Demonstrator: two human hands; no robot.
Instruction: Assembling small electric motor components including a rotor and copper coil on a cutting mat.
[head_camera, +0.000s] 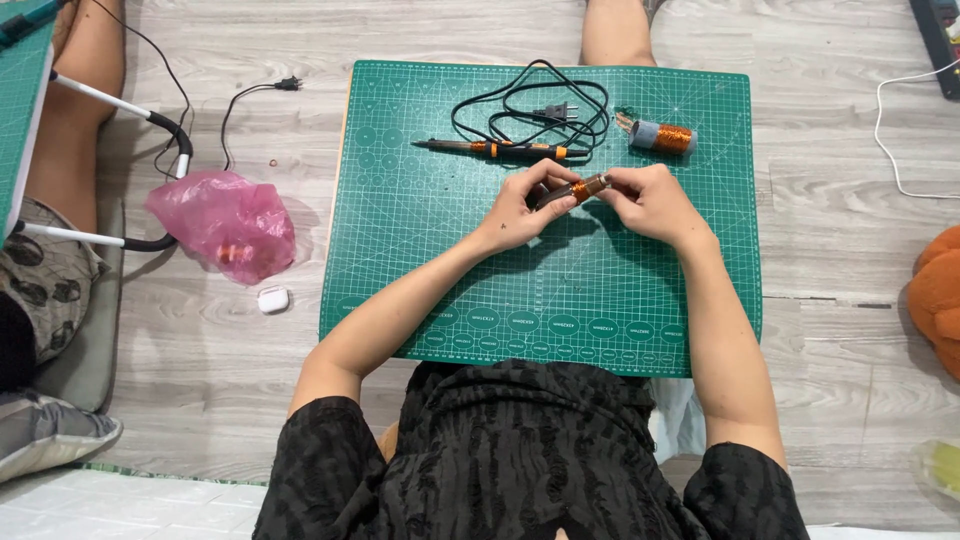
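Small coil (588, 186), copper-wound, held between both hands above the green mat (420, 250), long axis running left-right, slightly tilted. Left hand (525, 208) pinches its dark left end; right hand (645, 200) pinches the right end. Soldering iron (495, 149) lies just beyond, untouched.

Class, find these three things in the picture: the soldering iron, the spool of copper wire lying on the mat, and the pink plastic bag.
soldering iron (520, 150), head view, on its orange and black handle.
spool of copper wire (672, 137), head view, on the copper winding.
pink plastic bag (222, 222), head view, on the middle of the crumpled bag.
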